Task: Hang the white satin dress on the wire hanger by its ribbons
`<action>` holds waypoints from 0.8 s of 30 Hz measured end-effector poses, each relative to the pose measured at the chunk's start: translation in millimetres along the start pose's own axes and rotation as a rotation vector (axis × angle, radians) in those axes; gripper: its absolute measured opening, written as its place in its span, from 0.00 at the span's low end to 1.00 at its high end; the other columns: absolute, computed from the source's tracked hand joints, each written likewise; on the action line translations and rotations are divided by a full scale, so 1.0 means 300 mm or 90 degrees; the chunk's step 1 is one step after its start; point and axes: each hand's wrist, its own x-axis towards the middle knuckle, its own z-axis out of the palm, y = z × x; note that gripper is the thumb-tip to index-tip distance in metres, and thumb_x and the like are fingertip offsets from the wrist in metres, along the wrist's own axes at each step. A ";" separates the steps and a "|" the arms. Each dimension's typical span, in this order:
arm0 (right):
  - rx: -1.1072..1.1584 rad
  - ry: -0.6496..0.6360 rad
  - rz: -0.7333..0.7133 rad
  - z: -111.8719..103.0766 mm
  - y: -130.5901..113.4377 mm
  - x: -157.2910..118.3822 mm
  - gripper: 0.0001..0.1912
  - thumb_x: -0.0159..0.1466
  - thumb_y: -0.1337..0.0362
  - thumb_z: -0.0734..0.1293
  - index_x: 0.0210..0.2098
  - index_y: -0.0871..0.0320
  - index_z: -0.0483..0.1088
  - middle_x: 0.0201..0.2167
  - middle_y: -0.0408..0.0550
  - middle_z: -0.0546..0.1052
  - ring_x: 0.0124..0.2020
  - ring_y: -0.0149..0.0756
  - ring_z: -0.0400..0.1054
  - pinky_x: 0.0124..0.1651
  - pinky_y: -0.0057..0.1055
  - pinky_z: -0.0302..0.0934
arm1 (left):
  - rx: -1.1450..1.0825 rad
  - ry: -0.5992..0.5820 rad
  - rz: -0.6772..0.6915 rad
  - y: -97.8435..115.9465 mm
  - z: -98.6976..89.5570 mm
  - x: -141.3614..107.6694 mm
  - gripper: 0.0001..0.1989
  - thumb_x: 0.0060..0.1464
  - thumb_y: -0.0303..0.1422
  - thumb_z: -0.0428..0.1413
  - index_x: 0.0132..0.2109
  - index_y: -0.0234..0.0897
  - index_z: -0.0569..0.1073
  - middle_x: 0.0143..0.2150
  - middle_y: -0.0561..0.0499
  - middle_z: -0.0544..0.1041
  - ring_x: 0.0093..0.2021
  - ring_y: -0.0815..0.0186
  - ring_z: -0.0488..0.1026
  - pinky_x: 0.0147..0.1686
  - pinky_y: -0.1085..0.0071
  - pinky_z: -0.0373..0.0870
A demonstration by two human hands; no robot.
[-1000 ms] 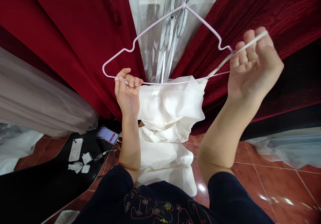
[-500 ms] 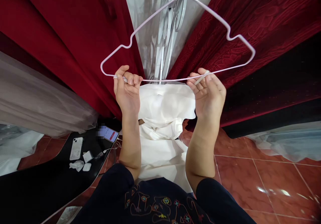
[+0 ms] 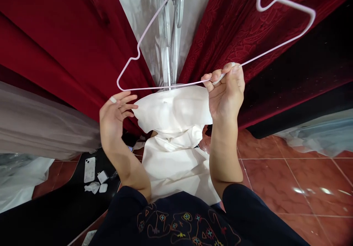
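Observation:
A thin pale lilac hanger [image 3: 281,49] is held up tilted, its right end higher; its top is cut off by the picture edge. My right hand [image 3: 226,91] is closed round its lower bar. A small white strip shows at those fingers; I cannot tell whether it is worn or held. Just under the hanger's left corner, my left hand [image 3: 113,115] has its fingers apart and grips nothing. A white band is on one of its fingers. White cloth [image 3: 171,108] lies below the bar between both hands, its left edge near my left fingertips.
Red drapes [image 3: 63,32] hang to the left, and patterned red fabric [image 3: 234,29] to the right. A black surface [image 3: 55,213] at lower left bears a white phone [image 3: 89,169], a charger [image 3: 102,177] and a small white case. Red floor tiles [image 3: 275,179] lie at right.
My left hand has let go of the hanger's lower bar, moving left and down with fingers opening. The hanger has tilted, right side up, still in my right hand. The view has shifted slightly.

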 end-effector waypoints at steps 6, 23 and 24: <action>0.010 -0.012 -0.010 0.003 0.019 -0.009 0.17 0.66 0.47 0.67 0.35 0.52 0.63 0.28 0.39 0.66 0.36 0.27 0.74 0.52 0.35 0.74 | 0.220 0.055 0.155 0.076 -0.050 0.070 0.21 0.66 0.20 0.48 0.49 0.40 0.85 0.42 0.49 0.85 0.24 0.71 0.63 0.18 0.71 0.54; 0.141 -0.014 0.056 0.014 0.062 -0.024 0.13 0.67 0.52 0.68 0.35 0.53 0.65 0.26 0.38 0.68 0.34 0.25 0.74 0.43 0.26 0.74 | 0.315 -0.131 0.338 0.194 0.114 0.248 0.08 0.61 0.21 0.64 0.34 0.36 0.79 0.26 0.54 0.77 0.25 0.68 0.76 0.23 0.71 0.72; 0.145 -0.022 0.054 0.014 0.065 -0.026 0.13 0.67 0.52 0.68 0.35 0.54 0.65 0.26 0.37 0.68 0.35 0.25 0.74 0.44 0.25 0.74 | 0.275 -0.114 0.326 0.184 0.113 0.248 0.09 0.62 0.19 0.61 0.34 0.35 0.79 0.27 0.54 0.78 0.25 0.68 0.76 0.24 0.72 0.72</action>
